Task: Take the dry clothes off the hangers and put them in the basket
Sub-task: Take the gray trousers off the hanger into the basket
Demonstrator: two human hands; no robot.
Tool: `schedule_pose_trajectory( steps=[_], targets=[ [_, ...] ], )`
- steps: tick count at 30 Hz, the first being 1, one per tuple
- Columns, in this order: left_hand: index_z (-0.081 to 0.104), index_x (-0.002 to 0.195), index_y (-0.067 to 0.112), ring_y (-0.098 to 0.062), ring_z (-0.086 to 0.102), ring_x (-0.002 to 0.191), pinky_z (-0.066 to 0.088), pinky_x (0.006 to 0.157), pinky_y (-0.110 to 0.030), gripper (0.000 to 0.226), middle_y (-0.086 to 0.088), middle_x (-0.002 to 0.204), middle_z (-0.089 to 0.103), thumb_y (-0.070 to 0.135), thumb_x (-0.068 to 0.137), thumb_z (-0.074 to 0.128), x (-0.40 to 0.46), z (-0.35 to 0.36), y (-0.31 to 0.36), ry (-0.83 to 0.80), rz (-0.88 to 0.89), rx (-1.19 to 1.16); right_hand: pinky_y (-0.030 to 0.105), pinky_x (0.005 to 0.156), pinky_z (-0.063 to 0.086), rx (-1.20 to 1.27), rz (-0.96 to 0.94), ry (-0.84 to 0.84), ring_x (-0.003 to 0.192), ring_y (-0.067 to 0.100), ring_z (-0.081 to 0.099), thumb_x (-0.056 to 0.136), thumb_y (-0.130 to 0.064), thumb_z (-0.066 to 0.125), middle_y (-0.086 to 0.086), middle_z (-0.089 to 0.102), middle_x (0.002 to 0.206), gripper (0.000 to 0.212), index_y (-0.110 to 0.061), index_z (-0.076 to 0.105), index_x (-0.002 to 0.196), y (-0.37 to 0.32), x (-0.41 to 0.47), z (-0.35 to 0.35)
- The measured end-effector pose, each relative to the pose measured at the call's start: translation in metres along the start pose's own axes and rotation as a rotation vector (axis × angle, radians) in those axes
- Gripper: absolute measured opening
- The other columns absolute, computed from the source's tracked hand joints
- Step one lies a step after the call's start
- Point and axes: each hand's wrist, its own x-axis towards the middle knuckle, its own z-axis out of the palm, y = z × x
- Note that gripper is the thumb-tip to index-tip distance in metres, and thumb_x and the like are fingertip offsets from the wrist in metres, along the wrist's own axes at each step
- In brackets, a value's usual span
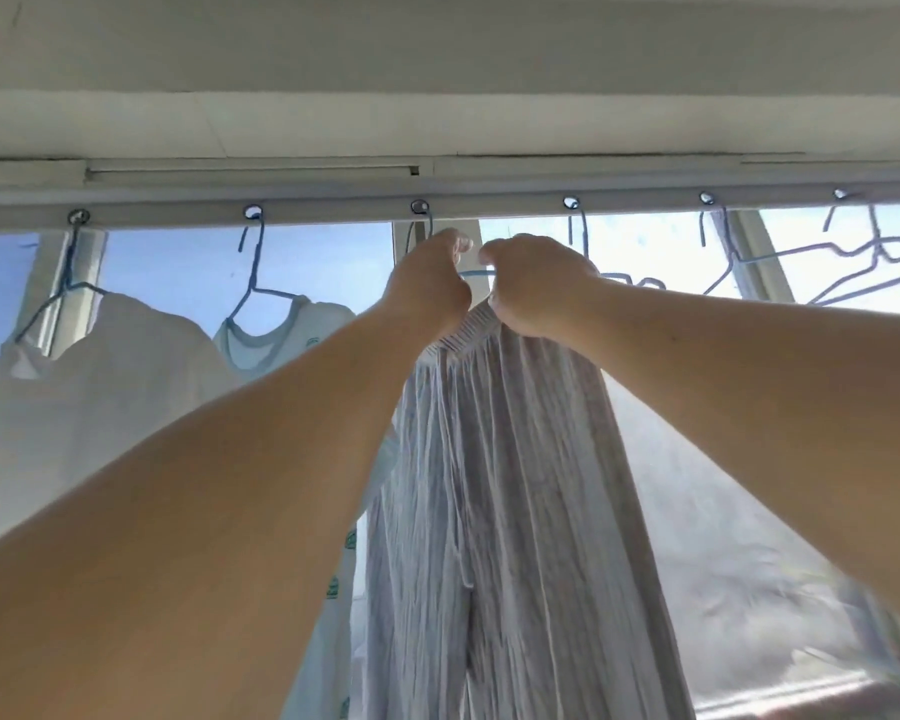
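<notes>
Grey striped trousers [505, 485] hang from a blue wire hanger [476, 274] hooked in a ring on the rail [333, 207] above the window. Both my hands are raised to its waistband. My left hand [430, 288] curls its fingers at the hanger's left side, by the hook. My right hand [533, 288] grips the bunched waistband and the hanger wire on the right. To the left hang a pale green-trimmed shirt [276, 335] and a white garment [100, 387], each on its own blue hanger. The basket is out of view.
Bare blue hangers [853, 267] hang from the rail's rings at the right. A thin translucent sheet [723, 511] drapes behind the trousers on the right. The ceiling and the window frame close off the top.
</notes>
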Motion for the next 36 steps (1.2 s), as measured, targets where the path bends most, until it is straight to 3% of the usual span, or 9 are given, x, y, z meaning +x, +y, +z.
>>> schedule_pose_trajectory(
  steps=[5, 9, 13, 17, 23, 26, 30, 32, 36],
  targets=[
    [0.046, 0.136, 0.023, -0.026, 0.052, 0.121, 0.048, 0.088, -0.034, 0.068, -0.002, 0.144, 0.044, -0.020, 0.085, 0.031, 0.006, 0.001, 0.002, -0.092, 0.034, 0.121, 0.030, 0.094, 0.043, 0.033, -0.061, 0.064, 0.116, 0.023, 0.053, 0.090, 0.000, 0.044, 0.006, 0.057, 0.125, 0.034, -0.008, 0.056, 0.121, 0.005, 0.003, 0.005],
    [0.062, 0.112, 0.018, -0.022, 0.059, 0.107, 0.046, 0.077, -0.025, 0.040, -0.002, 0.134, 0.054, -0.008, 0.092, 0.041, 0.011, 0.006, -0.003, -0.048, 0.107, 0.083, 0.021, 0.066, 0.038, 0.252, -0.017, 0.138, 0.094, 0.018, 0.055, 0.088, -0.011, 0.053, 0.002, 0.058, 0.094, 0.017, -0.008, 0.061, 0.102, 0.017, -0.004, -0.003],
    [0.057, 0.089, 0.020, -0.015, 0.055, 0.117, 0.038, 0.095, -0.023, 0.013, 0.001, 0.121, 0.062, 0.008, 0.087, 0.061, 0.013, 0.011, -0.002, -0.055, 0.246, 0.049, 0.022, 0.057, 0.038, 0.584, 0.145, 0.013, 0.074, 0.014, 0.051, 0.080, -0.022, 0.065, 0.000, 0.053, 0.076, 0.017, -0.010, 0.058, 0.091, 0.027, -0.012, -0.009],
    [0.066, 0.104, 0.017, -0.006, 0.052, 0.114, 0.028, 0.093, -0.016, 0.019, 0.005, 0.121, 0.062, 0.015, 0.086, 0.064, 0.011, 0.011, 0.005, -0.097, 0.328, 0.078, 0.027, 0.063, 0.043, 0.801, 0.236, -0.097, 0.072, 0.018, 0.053, 0.079, -0.014, 0.064, 0.006, 0.054, 0.077, 0.011, -0.008, 0.058, 0.085, 0.043, -0.018, -0.017],
    [0.066, 0.108, 0.016, -0.010, 0.050, 0.120, 0.025, 0.097, -0.017, 0.023, 0.003, 0.126, 0.060, 0.018, 0.085, 0.065, 0.009, 0.009, 0.010, -0.117, 0.361, 0.138, 0.025, 0.056, 0.033, 0.782, 0.148, -0.077, 0.061, 0.018, 0.041, 0.081, -0.021, 0.067, 0.009, 0.046, 0.067, 0.023, -0.014, 0.049, 0.068, 0.063, -0.033, -0.021],
    [0.065, 0.110, 0.015, -0.009, 0.051, 0.114, 0.026, 0.095, -0.019, 0.025, 0.003, 0.128, 0.059, 0.021, 0.086, 0.064, 0.010, 0.008, 0.014, -0.123, 0.367, 0.140, 0.017, 0.045, 0.027, 0.714, 0.053, 0.073, 0.049, 0.008, 0.034, 0.078, -0.027, 0.070, -0.005, 0.037, 0.055, 0.040, -0.019, 0.037, 0.059, 0.068, -0.044, -0.019],
    [0.064, 0.112, 0.016, -0.016, 0.051, 0.122, 0.035, 0.103, -0.032, 0.027, -0.001, 0.129, 0.059, 0.027, 0.087, 0.062, 0.016, 0.008, 0.020, -0.118, 0.339, 0.067, 0.019, 0.049, 0.024, 0.573, -0.049, 0.331, 0.051, 0.008, 0.027, 0.076, -0.032, 0.074, -0.006, 0.031, 0.052, 0.051, -0.021, 0.029, 0.053, 0.073, -0.057, -0.014],
    [0.064, 0.111, 0.016, -0.018, 0.054, 0.118, 0.039, 0.098, -0.031, 0.028, -0.003, 0.124, 0.061, 0.032, 0.088, 0.061, 0.019, 0.007, 0.026, -0.060, 0.302, -0.055, 0.025, 0.053, 0.026, 0.526, -0.080, 0.351, 0.051, 0.009, 0.027, 0.076, -0.031, 0.073, -0.007, 0.031, 0.051, 0.051, -0.022, 0.028, 0.053, 0.078, -0.063, -0.011],
    [0.055, 0.127, 0.013, -0.020, 0.050, 0.123, 0.031, 0.094, -0.023, 0.037, -0.006, 0.133, 0.055, 0.031, 0.095, 0.050, 0.023, 0.005, 0.033, -0.018, 0.280, -0.121, 0.028, 0.055, 0.027, 0.471, -0.103, 0.281, 0.051, 0.009, 0.029, 0.079, -0.034, 0.072, -0.007, 0.033, 0.052, 0.049, -0.021, 0.030, 0.055, 0.088, -0.073, -0.004]
  ],
)
